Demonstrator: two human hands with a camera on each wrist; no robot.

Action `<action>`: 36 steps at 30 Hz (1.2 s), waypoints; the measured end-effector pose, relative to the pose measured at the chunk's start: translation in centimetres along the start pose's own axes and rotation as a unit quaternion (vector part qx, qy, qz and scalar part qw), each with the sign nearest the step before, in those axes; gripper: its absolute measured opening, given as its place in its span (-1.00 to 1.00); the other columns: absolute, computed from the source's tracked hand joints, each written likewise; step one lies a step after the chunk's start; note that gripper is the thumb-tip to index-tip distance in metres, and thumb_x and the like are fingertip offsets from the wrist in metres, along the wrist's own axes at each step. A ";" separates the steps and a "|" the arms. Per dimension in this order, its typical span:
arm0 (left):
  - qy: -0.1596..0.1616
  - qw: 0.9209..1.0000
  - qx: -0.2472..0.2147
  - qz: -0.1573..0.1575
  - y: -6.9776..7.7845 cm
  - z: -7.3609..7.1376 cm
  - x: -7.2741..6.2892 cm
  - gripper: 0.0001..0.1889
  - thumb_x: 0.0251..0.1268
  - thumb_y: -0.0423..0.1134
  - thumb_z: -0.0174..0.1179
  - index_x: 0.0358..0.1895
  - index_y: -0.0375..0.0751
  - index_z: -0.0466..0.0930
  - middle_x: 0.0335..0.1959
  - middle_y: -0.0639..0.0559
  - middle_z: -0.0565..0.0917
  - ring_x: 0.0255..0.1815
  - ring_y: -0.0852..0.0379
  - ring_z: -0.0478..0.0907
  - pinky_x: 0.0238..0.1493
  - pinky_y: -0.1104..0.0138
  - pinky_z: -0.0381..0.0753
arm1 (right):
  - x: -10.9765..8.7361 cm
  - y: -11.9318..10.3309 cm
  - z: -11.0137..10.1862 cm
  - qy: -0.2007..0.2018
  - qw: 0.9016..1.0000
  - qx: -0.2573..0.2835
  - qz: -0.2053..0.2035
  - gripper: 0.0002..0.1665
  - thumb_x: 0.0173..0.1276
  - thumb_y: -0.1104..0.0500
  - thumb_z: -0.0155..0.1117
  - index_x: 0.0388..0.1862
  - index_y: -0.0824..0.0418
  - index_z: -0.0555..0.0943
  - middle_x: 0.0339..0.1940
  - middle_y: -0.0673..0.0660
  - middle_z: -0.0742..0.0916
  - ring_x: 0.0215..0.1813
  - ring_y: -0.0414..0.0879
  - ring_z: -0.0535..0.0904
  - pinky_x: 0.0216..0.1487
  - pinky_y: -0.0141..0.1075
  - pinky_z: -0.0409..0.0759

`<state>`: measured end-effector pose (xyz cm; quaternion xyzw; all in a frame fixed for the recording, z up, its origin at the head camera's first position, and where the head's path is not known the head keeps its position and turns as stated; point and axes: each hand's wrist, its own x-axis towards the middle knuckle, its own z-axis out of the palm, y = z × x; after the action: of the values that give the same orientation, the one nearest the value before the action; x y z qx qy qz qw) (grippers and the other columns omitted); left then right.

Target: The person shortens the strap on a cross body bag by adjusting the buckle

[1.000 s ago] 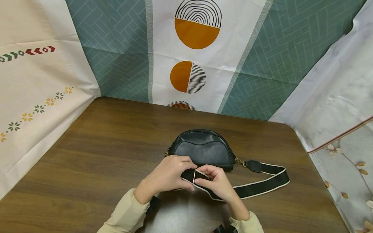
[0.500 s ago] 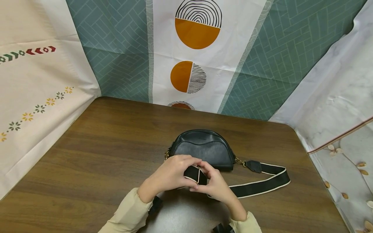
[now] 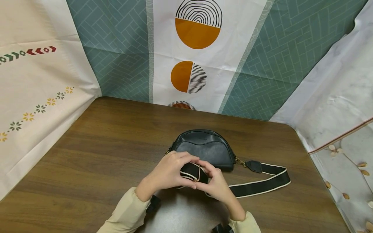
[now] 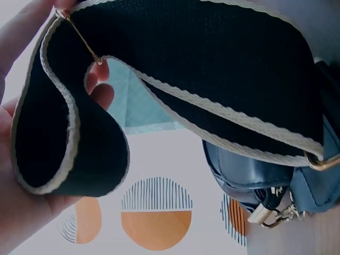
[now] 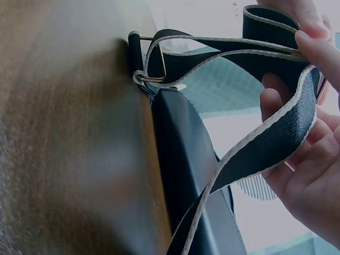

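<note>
A black half-moon handbag [image 3: 204, 149] sits on the table, its black webbing strap [image 3: 259, 188] with cream edges trailing off to the right. In front of the bag, my left hand [image 3: 170, 170] grips the strap left of the gold slider buckle [image 3: 199, 173]. My right hand [image 3: 217, 181] holds the strap on the buckle's other side, fingertips and thumb meeting those of the left. The left wrist view shows the strap bulging into a loop [image 4: 101, 164] beside the buckle. A gold rectangular ring [image 5: 163, 61] joins the strap to a leather tab in the right wrist view.
The brown wooden table [image 3: 116, 145] spreads around the bag. A gold chain link [image 3: 240, 160] ties the bag to the strap's leather end [image 3: 253, 166]. Behind stands a patterned cloth backdrop [image 3: 122, 64], with light cloths on both sides.
The right hand has shifted from pinching the strap beside the buckle to arching around it, its fingertips meeting the left hand's. The buckle has moved slightly right. The bag stays in place.
</note>
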<state>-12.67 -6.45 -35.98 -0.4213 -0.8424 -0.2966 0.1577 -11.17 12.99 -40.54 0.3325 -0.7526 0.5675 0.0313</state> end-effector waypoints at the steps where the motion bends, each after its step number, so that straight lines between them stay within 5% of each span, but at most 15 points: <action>1: -0.001 1.000 0.002 -0.006 -0.1 0.0 -0.1 -0.29 -0.36 0.20 0.37 -0.06 -0.17 0.55 -0.22 0.13 0.58 -0.23 0.21 0.50 -0.26 0.32 0.40 | 0.0 0.0 0.0 -0.001 1.000 0.009 -0.002 -0.36 -0.05 0.46 0.35 0.08 0.42 0.38 -0.22 0.27 0.66 -0.22 -0.16 0.57 -0.31 -0.19 0.55; 12: -0.010 0.999 0.018 -0.046 -0.8 -0.2 -1.1 -0.26 -0.36 0.13 0.42 0.02 -0.18 0.51 -0.12 0.07 0.53 -0.07 0.16 0.43 -0.13 0.24 0.37 | 0.0 0.7 0.0 -0.002 0.998 0.054 0.007 -0.38 -0.08 0.54 0.32 0.03 0.43 0.37 -0.26 0.29 0.64 -0.29 -0.18 0.54 -0.37 -0.31 0.53; 15: -0.017 0.997 0.013 -0.076 -0.9 -0.3 -1.4 -0.20 -0.36 0.08 0.44 0.09 -0.19 0.44 -0.06 0.03 0.50 -0.06 0.13 0.43 -0.09 0.21 0.38 | -0.1 0.8 0.0 0.004 0.999 0.050 0.009 -0.41 -0.10 0.58 0.30 -0.01 0.46 0.37 -0.31 0.30 0.64 -0.31 -0.21 0.53 -0.38 -0.33 0.52; 21: -0.038 0.984 -0.068 -0.161 -1.0 -0.4 -2.0 -0.06 -0.28 -0.13 0.46 0.27 -0.30 0.17 0.12 -0.14 0.39 0.05 0.00 0.39 0.00 0.15 0.38 | -0.2 0.4 -0.2 0.034 0.999 0.010 0.031 -0.51 -0.13 0.49 0.27 -0.14 0.39 0.38 -0.46 0.21 0.64 -0.44 -0.26 0.49 -0.46 -0.36 0.48; 25: -0.034 0.977 -0.101 -0.186 -1.2 -0.2 -2.3 -0.06 -0.24 -0.23 0.45 0.28 -0.39 0.10 -0.02 -0.12 0.46 -0.08 0.05 0.44 -0.07 0.19 0.42 | -0.2 0.2 -0.2 0.041 0.998 0.008 0.050 -0.52 -0.14 0.46 0.26 -0.15 0.38 0.38 -0.52 0.24 0.62 -0.50 -0.28 0.46 -0.52 -0.37 0.45; 31: -0.028 0.972 -0.146 -0.182 -1.8 0.1 -2.4 -0.29 -0.23 -0.35 0.42 0.06 -0.48 0.26 -0.43 0.01 0.54 -0.42 0.11 0.51 -0.25 0.24 0.49 | -0.2 0.2 -0.3 0.043 0.996 0.025 0.075 -0.53 -0.09 0.48 0.27 -0.14 0.40 0.35 -0.49 0.25 0.62 -0.51 -0.28 0.45 -0.53 -0.38 0.44; 36: -0.041 0.964 -0.190 -0.183 -2.2 0.5 -2.6 -0.56 -0.22 -0.36 0.41 -0.22 -0.36 0.40 -0.43 -0.05 0.60 -0.39 0.03 0.56 -0.28 0.27 0.52 | -0.2 0.5 -0.4 0.034 0.994 0.064 0.077 -0.57 -0.01 0.48 0.24 -0.14 0.44 0.32 -0.42 0.31 0.62 -0.44 -0.25 0.49 -0.42 -0.39 0.47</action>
<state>-12.96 -8.77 -38.49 -0.2938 -0.8390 -0.4577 -0.0168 -11.42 13.44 -40.89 0.2553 -0.7364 0.6265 -0.0084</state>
